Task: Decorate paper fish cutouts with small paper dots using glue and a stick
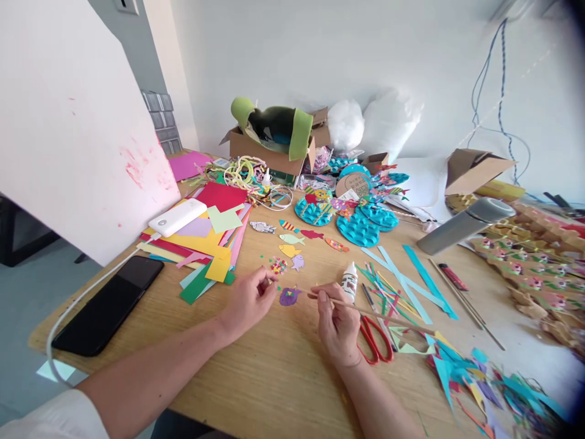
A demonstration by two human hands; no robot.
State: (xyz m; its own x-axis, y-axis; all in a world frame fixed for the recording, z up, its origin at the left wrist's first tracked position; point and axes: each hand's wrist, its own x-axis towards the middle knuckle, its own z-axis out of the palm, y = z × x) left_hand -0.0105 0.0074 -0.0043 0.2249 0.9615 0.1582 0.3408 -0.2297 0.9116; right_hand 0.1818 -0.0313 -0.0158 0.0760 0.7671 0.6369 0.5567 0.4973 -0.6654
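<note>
On the wooden table (256,372) lies a purple paper fish (288,297) with small coloured pieces on it. Just left of the fish is my left hand (252,300), its thumb and index finger pinched together; whatever is between the tips is too small to make out. My right hand (337,320), on the other side, grips a thin wooden stick (388,314), whose tip reaches towards the fish's top edge. A pile of small coloured paper bits (278,265) sits just above the fish. Beyond it are a lavender fish (297,262) and a yellow fish (289,250).
Red scissors (375,341) and a glue bottle (350,280) lie beside my right hand. Coloured paper sheets (219,265), a power bank (178,217) and a black phone (109,305) are at the left. A grey tumbler (464,227) and paper scraps (484,378) are at the right.
</note>
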